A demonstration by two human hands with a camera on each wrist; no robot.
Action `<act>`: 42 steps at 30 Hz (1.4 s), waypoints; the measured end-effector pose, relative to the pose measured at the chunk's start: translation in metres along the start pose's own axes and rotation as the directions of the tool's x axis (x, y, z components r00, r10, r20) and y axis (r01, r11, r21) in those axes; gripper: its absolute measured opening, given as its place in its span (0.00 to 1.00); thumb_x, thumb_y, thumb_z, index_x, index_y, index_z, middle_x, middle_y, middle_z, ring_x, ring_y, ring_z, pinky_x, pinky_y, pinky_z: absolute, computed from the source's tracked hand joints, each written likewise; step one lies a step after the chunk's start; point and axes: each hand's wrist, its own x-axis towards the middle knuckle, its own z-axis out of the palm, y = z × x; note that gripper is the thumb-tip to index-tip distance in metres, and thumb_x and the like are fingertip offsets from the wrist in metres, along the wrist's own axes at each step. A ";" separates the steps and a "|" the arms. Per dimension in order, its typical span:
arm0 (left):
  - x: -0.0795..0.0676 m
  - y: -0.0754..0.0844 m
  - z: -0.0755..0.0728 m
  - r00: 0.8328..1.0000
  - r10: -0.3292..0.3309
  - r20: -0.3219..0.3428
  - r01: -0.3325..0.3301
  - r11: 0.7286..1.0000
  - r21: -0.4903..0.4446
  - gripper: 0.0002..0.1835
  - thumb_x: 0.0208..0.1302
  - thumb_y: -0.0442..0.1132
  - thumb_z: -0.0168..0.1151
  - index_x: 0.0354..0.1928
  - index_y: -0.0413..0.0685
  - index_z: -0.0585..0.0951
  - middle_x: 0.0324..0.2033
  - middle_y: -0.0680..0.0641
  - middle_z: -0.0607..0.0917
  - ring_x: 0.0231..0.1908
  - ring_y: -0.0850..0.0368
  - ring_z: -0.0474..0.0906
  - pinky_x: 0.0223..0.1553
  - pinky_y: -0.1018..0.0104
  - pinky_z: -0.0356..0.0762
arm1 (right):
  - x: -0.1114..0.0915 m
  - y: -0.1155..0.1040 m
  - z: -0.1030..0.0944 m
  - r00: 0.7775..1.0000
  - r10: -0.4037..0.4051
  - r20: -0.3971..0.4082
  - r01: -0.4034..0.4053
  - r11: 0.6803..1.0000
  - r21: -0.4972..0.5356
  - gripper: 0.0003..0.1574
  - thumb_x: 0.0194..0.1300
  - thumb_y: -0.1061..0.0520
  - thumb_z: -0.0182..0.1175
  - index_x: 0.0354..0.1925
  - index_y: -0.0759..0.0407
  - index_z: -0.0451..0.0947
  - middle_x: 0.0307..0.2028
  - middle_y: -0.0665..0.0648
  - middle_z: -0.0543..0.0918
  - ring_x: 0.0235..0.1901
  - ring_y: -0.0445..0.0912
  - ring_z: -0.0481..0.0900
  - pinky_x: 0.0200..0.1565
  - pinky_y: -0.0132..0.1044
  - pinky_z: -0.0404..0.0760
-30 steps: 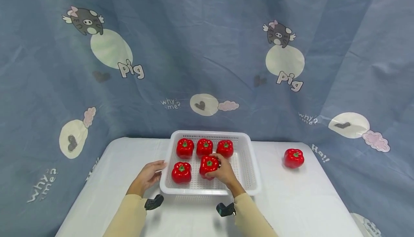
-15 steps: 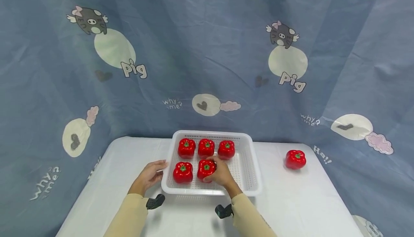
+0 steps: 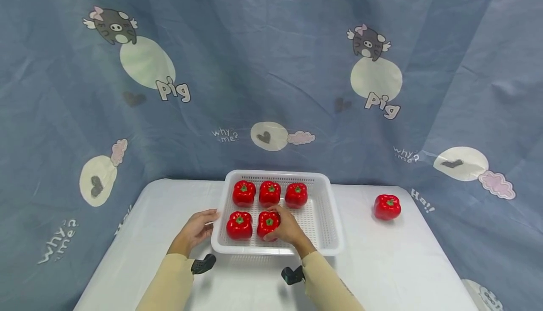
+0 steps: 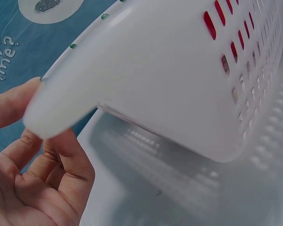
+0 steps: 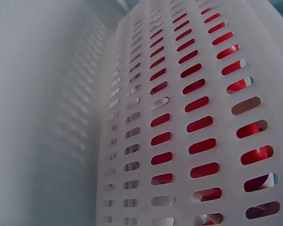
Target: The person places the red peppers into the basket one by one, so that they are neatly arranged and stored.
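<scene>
A white plastic basket [image 3: 275, 251] stands on the table with several red bell peppers in it. My left hand [image 3: 196, 231] pinches its left rim, thumb above and fingers beneath, as the left wrist view shows at the basket's wall [image 4: 146, 84]. Inside, my right hand [image 3: 290, 228] grips a red bell pepper [image 3: 267, 224] from its right side, in the front row. To its left sits another bell pepper [image 3: 239, 226]; three more, including the back middle pepper [image 3: 269, 194], line the back. The right wrist view shows mostly the slotted wall [image 5: 269, 84], with red behind the slots.
One bell pepper [image 3: 387, 207] lies on the white table [image 3: 373, 264], right of the basket. A blue cloth [image 3: 271, 66] with pig prints hangs behind the table. Bare basket floor [image 3: 313, 219] shows right of my right hand.
My right hand has moved slightly left and down with the bell pepper, bringing it beside the front left one. My left hand has stayed on the rim.
</scene>
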 end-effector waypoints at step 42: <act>-0.001 0.003 0.003 0.999 -0.029 -0.025 0.030 0.999 0.032 0.29 0.69 0.39 0.57 0.68 0.34 0.64 0.64 0.33 0.67 0.48 0.51 0.77 0.50 0.60 0.80 | -0.025 0.031 -0.147 0.999 -0.030 -0.019 0.032 0.995 0.098 0.42 0.53 0.61 0.71 0.65 0.60 0.67 0.61 0.65 0.73 0.60 0.62 0.70 0.57 0.57 0.73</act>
